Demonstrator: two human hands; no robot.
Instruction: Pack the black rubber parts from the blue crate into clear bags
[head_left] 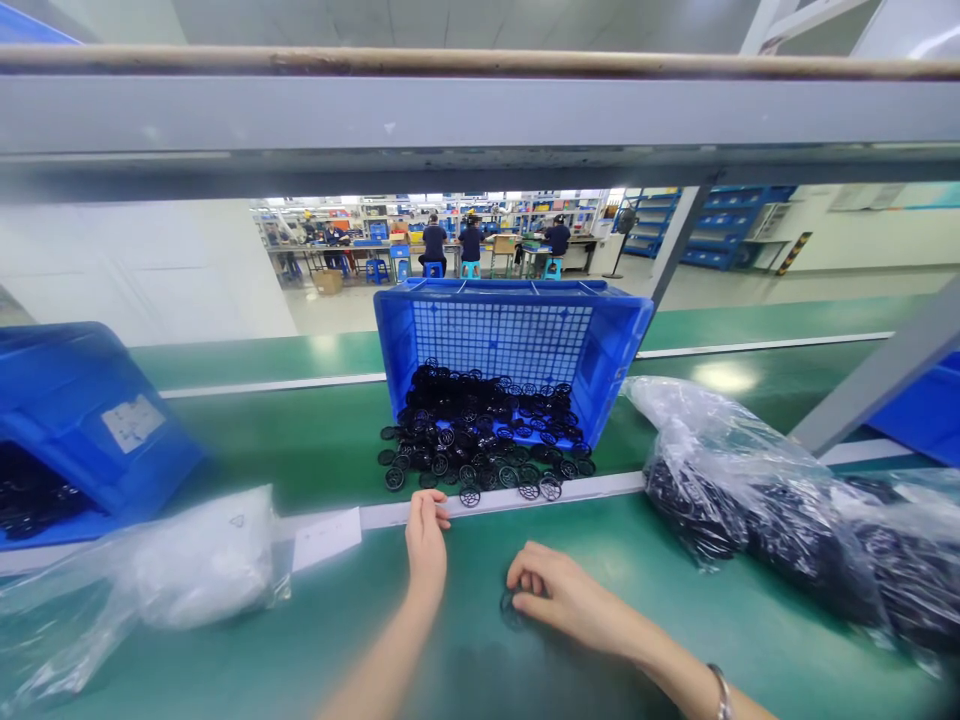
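My right hand (pixel 559 592) is over the green table, with thumb and fingers closed on a round black spoked wheel (pixel 512 608) that looks blurred. To its left, my left hand (pixel 427 535) reaches up to the white strip, fingers curled together beside the front of the pile. Whether anything is between those fingers is hidden. Many small black spoked wheels (pixel 480 440) spill out of a blue crate (pixel 626 345) tipped on its side, its open mouth facing me. A few wheels lie across the white strip (pixel 600 487).
At right lie clear plastic bags (pixel 787 520) filled with black parts. At left are a whitish plastic bag (pixel 210 560), a paper slip (pixel 327 539) and another blue crate (pixel 97 420) holding dark parts. A grey shelf beam (pixel 480 115) crosses overhead. Several people sit at far benches.
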